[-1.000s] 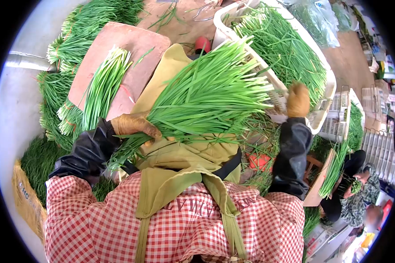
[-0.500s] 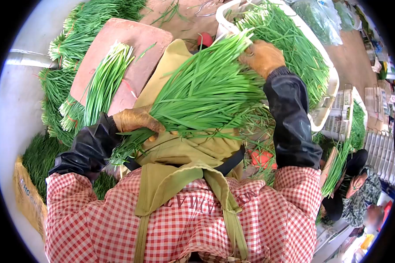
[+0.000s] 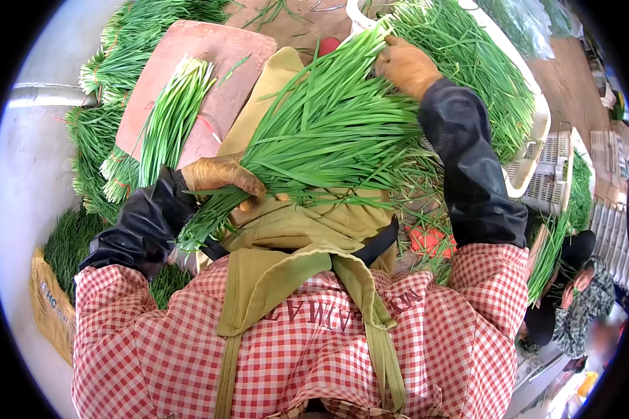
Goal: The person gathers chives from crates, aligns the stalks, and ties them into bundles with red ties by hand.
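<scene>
A large loose bunch of green chives [image 3: 328, 136] lies fanned across my lap, its pale stem ends pointing up and away. My left hand [image 3: 225, 178], in a brown glove, is closed around the leafy part at the lower left, with leaf tips hanging below it. At the pale ends, my right hand [image 3: 409, 66], gloved too, has its fingers curled onto the stems; the fingertips are partly hidden. Beside the bunch, a smaller bundle of chives [image 3: 175, 115] rests on a reddish board [image 3: 241, 49].
A white basket [image 3: 538, 115] heaped with chives stands at the right. Tied chive bundles [image 3: 94, 140] are stacked along the left wall. A yellow sack [image 3: 52, 300] sits lower left. Another person [image 3: 580, 293] is at the far right beside more chives.
My right hand has shifted slightly up and left along the pale stem ends. My left hand keeps its hold on the leaves. The whole view has shifted a little.
</scene>
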Demonstrator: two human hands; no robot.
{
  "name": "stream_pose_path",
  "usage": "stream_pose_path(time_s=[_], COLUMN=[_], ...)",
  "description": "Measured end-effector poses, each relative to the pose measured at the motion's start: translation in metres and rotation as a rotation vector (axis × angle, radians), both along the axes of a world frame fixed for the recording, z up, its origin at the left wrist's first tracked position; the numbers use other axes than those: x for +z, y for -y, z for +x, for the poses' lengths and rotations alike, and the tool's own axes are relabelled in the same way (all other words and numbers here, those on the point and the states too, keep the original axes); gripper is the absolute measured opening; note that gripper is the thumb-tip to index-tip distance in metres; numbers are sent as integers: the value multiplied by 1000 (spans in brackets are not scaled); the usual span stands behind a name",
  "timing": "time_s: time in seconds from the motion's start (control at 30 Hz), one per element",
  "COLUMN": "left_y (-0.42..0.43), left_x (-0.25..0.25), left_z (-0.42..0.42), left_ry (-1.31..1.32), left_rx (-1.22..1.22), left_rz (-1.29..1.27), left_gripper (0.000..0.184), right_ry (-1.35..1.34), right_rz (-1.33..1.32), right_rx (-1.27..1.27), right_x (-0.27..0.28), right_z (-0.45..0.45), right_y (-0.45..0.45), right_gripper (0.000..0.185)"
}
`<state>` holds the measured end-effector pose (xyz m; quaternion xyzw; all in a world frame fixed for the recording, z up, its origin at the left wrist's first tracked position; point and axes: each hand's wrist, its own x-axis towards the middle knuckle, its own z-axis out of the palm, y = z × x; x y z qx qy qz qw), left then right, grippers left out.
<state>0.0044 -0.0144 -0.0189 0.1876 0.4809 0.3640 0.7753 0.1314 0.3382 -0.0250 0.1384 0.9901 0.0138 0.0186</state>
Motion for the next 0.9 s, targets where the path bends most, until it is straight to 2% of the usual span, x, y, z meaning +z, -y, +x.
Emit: stream_pose_path(time_s=[0.07, 0.13, 0.2, 0.27, 0.4, 0.47, 0.6, 0.67, 0.7, 0.73, 0.8, 0.83, 0.87, 0.9], left_y=[1, 6, 9, 9, 4, 5, 4, 2, 3, 4, 4, 5, 3, 9], left_x=[6, -1, -3, 1, 0, -3, 6, 13, 12, 10, 15, 21, 23, 1], left_z=[0, -6, -12, -15, -13, -15, -6, -4, -4, -4, -2, -1, 0, -7], left_ry=[44, 43, 41, 95, 91, 141, 104, -10, -10, -2, 12, 9, 8, 34], left_rx=[41, 25, 21, -21, -69, -85, -10, -51, -49, -39, -35, -19, -7, -32], left_rz=[-72, -120, -162, -244, -179, -225, -77, -84, -84, -61, -34, -46, -54, -124], left_gripper=[39, 37, 36, 35, 39, 40, 38, 50, 50, 46, 43, 43, 44, 45], right_ry=[-174, -712, -1243, -1329, -758, -485, -505, -626, -642, -642, -840, -809, -1054, -1193], right_rz=[-956, -1449, -1484, -1047, -556, -202, -155, -242, -427, -425, -895, -862, -1379, -1631], right_rx=[41, 43, -416, -409, 14, 202, 204, 221, 190, 190, -58, -135, -336, -342], right_x=[8, 21, 67, 71, 60, 56, 18, 4, 5, 4, 7, 18, 29, 26], right_z=[11, 44, 77, 114, 104, 87, 62, 56, 58, 57, 56, 64, 64, 73], right_y=[-20, -35, -28, -31, 72, 119, 143, 135, 131, 128, 126, 116, 114, 94], right_gripper=[26, 29, 30, 30, 23, 23, 22, 24, 19, 19, 11, 10, 12, 12])
